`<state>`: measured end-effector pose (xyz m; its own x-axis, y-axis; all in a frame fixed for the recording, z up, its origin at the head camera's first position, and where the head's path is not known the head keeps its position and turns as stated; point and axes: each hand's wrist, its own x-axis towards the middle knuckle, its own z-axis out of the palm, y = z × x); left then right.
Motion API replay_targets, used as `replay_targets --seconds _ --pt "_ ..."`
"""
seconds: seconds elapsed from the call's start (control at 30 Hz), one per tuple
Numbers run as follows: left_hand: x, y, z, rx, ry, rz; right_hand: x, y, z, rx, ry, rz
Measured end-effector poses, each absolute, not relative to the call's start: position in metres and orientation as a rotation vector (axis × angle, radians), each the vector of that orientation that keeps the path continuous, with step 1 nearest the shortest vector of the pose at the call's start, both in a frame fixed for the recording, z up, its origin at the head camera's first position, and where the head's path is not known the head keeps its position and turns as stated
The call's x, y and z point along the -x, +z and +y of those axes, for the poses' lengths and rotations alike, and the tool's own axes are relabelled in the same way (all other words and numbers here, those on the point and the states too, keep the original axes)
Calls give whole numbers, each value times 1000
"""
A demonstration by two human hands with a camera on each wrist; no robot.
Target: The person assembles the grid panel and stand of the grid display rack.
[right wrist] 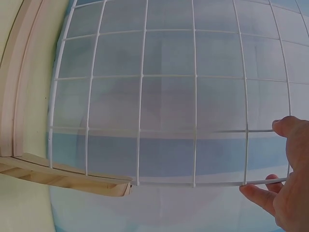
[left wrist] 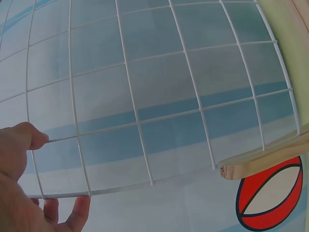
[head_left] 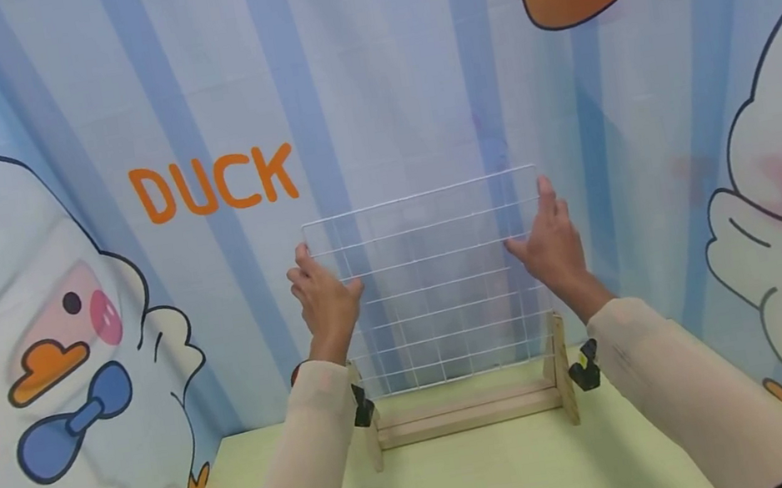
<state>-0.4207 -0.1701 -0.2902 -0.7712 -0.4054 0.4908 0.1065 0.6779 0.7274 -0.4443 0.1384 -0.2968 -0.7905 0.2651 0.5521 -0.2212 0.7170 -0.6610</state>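
A white wire grid panel (head_left: 427,259) stands upright, its lower part between the side posts of a wooden stand (head_left: 470,416). My left hand (head_left: 328,300) grips the panel's left edge near the top, thumb in front and fingers round the outer side. On the opposite edge, my right hand (head_left: 554,249) holds it at about the same height. In the left wrist view the thumb rests by a cross wire, and the panel's side wire runs down along a wooden post (left wrist: 265,163). The right wrist view shows the other post (right wrist: 72,180) along the panel's lower side edge.
The stand sits on a pale yellow-green table (head_left: 471,476), close to its back edge. Behind it hangs a blue-and-white striped curtain (head_left: 384,93) with printed ducks, which also closes in both sides. Black devices (head_left: 585,367) are strapped at the wrists, near the stand's posts.
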Motion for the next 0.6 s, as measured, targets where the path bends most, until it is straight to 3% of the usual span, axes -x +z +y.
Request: replay_targets --seconds 0.6 --pt "419 -310 -174 -172 -1003 -2234 443 -316 139 41 992 -2288"
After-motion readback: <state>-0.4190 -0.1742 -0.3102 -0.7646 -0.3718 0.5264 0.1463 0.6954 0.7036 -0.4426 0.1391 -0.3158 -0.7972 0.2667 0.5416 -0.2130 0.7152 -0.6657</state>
